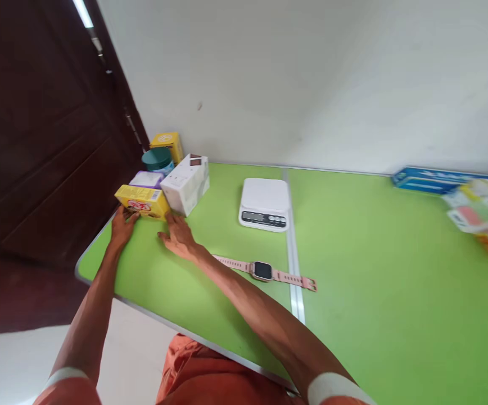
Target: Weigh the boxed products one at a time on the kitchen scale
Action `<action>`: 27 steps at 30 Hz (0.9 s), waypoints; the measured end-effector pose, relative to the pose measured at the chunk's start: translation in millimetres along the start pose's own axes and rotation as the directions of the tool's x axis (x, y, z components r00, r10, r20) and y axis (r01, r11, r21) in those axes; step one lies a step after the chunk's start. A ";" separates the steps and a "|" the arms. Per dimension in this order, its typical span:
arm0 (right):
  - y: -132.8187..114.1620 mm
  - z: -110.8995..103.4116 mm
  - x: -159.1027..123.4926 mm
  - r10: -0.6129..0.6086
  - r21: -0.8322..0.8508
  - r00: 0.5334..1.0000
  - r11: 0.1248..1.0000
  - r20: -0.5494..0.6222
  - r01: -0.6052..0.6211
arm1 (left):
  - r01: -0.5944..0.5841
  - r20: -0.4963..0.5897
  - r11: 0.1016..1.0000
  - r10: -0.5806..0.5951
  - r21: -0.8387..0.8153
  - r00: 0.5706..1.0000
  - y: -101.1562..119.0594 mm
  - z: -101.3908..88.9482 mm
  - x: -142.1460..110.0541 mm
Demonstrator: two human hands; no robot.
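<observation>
A yellow printed box [143, 202] lies on the green table top at its left end. My left hand [121, 228] is at the box's left end, thumb and fingers apart, fingertips at its lower edge. At its right end my right hand [179, 236] has its fingers against the corner, while the thumb stretches away below the box. Neither hand wraps round it. Right behind the yellow box are a purple-and-white pack [147, 179] and a white box [186, 185]. A pink-strapped smartwatch [263, 271] lies flat beside my right forearm, which hides one strap end.
A white digital kitchen scale [265, 197] stands mid-table. A green-lidded jar [158, 159] and another yellow box [170, 143] are at the back left. Blurred, a blue long box [429, 179] and colourful packets [486, 211] lie at right. A metal strip [291, 242] crosses the table.
</observation>
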State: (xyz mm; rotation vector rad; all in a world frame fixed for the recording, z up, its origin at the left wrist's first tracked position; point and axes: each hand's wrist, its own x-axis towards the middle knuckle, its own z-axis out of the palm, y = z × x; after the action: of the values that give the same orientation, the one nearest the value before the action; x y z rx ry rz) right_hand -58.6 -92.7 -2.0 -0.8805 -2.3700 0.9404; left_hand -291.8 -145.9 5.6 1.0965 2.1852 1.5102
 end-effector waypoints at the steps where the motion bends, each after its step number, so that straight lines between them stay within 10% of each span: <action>1: -2.5 -2.4 -0.3 0.005 -0.007 1.000 1.000 0.014 -0.005 | 0.010 -0.004 1.000 -0.010 0.019 1.000 1.9 -1.1 -2.0; 7: 1.0 -24.0 -12.5 -0.057 0.028 0.994 0.998 0.095 0.055 | 0.065 -0.057 0.987 -0.057 0.144 0.997 16.1 7.9 -58.6; 13: 32.1 -84.9 -79.4 -0.088 0.129 0.995 0.988 0.041 0.083 | -0.174 0.084 0.984 0.170 0.047 0.982 64.1 69.1 -146.9; 16: 51.1 -129.3 -126.8 0.008 0.228 0.995 0.973 -0.097 0.015 | -0.298 0.315 0.953 0.299 -0.052 0.901 115.4 120.1 -170.0; 19: 75.9 -175.3 -173.1 0.124 0.290 0.954 0.956 -0.275 -0.041 | -0.362 0.529 0.904 0.426 -0.226 0.734 171.4 186.2 -186.3; 24: 150.2 -257.2 -258.0 0.286 0.250 0.694 0.956 -0.661 -0.155 | -0.354 0.691 0.807 0.588 -0.472 0.420 240.8 322.2 -217.9; 27: 214.2 -309.5 -317.3 0.330 0.229 0.335 0.924 -0.882 -0.306 | -0.325 0.769 0.812 0.572 -0.484 0.285 268.5 404.6 -235.9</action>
State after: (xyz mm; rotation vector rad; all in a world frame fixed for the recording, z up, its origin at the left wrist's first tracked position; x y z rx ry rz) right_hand 432.2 -55.2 0.0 -1.4225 -1.2026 0.3676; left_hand 224.7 9.6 27.4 1.9526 0.9087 0.8599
